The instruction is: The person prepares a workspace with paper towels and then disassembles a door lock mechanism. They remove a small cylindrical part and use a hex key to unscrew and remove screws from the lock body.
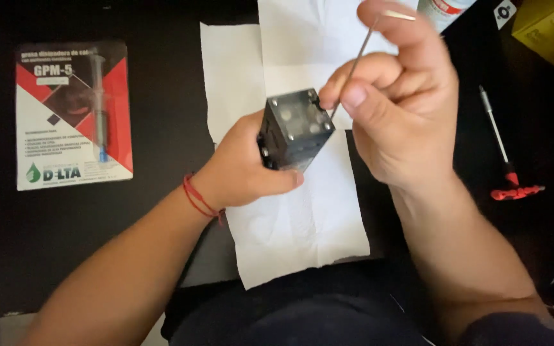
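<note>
Small dark metal block [295,128]: held above a white paper towel [302,218], gripped from below by the left hand [248,166], fingers closed around it; thin metal rod [354,64]: pinched between thumb and fingers of the right hand [399,109], lower end at the block's top corner; red-handled screwdriver [506,157]: laid on the black table [161,192], well apart at right; carded syringe pack [74,115]: laid at left.

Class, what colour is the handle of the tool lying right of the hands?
Red handle, in the head view.
</note>
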